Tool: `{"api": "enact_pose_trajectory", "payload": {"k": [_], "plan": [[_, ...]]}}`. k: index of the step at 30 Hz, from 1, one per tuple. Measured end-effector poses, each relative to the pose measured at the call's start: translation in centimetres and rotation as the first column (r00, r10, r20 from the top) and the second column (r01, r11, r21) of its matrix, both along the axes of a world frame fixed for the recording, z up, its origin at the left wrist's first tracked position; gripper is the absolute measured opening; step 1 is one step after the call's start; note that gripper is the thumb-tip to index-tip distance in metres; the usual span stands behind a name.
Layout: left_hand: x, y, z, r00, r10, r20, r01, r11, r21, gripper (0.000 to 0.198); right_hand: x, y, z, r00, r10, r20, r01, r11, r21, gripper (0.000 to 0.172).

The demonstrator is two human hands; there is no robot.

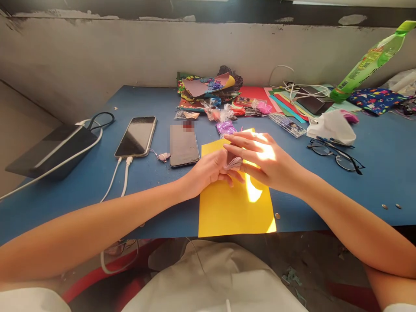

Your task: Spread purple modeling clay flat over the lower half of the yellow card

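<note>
the left hand [211,169] and the right hand [260,158] are meeting over the yellow paper [235,203] on the blue table [373,173]. both are pinching a small folded pink paper [232,161] between their fingers, just above the yellow sheet. two phones [136,136] are lying to the left, and black glasses [336,154] are lying to the right.
</note>
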State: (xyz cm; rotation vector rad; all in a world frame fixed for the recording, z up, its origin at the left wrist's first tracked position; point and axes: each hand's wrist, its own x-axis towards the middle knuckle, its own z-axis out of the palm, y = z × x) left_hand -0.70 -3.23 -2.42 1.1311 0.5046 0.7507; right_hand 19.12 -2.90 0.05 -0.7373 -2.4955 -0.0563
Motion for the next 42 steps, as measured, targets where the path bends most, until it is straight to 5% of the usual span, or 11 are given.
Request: {"api": "enact_pose_trajectory", "payload": {"k": [5, 11, 13, 15, 17, 21, 26, 29, 33, 39, 42], "plan": [[0.0, -0.3, 0.0, 0.994, 0.011, -0.109, -0.008, 1.000, 0.023, 0.048, -0.5, -0.1, -0.5, 0.981, -0.004, -0.193, -0.040, 0.974, -0.225, 0.026], [0.0, 0.1, -0.2, 0.986, 0.069, -0.151, -0.073, 0.997, -0.020, 0.045, -0.5, 0.9, -0.6, 0.891, -0.237, -0.388, -0.032, 0.819, -0.573, 0.022], [0.0, 0.3, -0.4, 0.989, 0.073, -0.125, -0.080, 0.995, -0.055, 0.041, 0.1, 2.0, -0.8, 0.864, -0.311, -0.395, 0.070, 0.853, -0.518, 0.021], [-0.1, 0.5, -0.5, 0.995, 0.048, -0.088, -0.056, 0.994, -0.092, 0.035, 0.9, 3.0, -0.9, 0.831, -0.386, -0.401, 0.271, 0.910, -0.315, 0.015], [-0.2, 0.5, -0.5, 0.998, 0.017, -0.059, -0.023, 0.993, -0.117, 0.031, 1.5, 3.7, -0.7, 0.799, -0.417, -0.434, 0.430, 0.900, -0.073, 0.012], [-0.2, 0.5, -0.2, 1.000, 0.027, -0.006, -0.027, 0.984, -0.176, 0.036, 1.4, 2.8, 0.2, 0.842, -0.312, -0.441, 0.411, 0.899, 0.149, 0.018], [0.0, 0.4, 0.2, 0.999, -0.048, 0.005, 0.048, 0.984, -0.170, 0.048, -0.6, 0.5, -0.1, 0.970, 0.001, -0.245, 0.011, 0.999, 0.047, 0.035], [-0.2, 0.2, 0.0, 0.991, -0.133, 0.003, 0.132, 0.984, -0.121, 0.043, -1.1, 0.3, -0.8, 0.985, 0.027, -0.172, -0.051, 0.990, -0.134, 0.036], [-0.3, -0.2, -0.3, 0.996, -0.075, -0.038, 0.070, 0.989, -0.132, 0.040, -0.9, 0.4, -0.9, 0.986, 0.005, -0.169, -0.061, 0.942, -0.331, 0.019], [0.1, -0.2, -0.1, 0.989, 0.031, -0.144, -0.051, 0.989, -0.142, 0.036, -0.4, 0.9, -0.8, 0.952, -0.158, -0.262, 0.076, 0.951, -0.298, 0.010], [0.1, -0.1, 0.0, 0.993, 0.045, -0.113, -0.066, 0.979, -0.191, 0.030, 0.8, 2.2, -0.8, 0.926, -0.271, -0.264, 0.234, 0.959, -0.163, 0.012]]}}
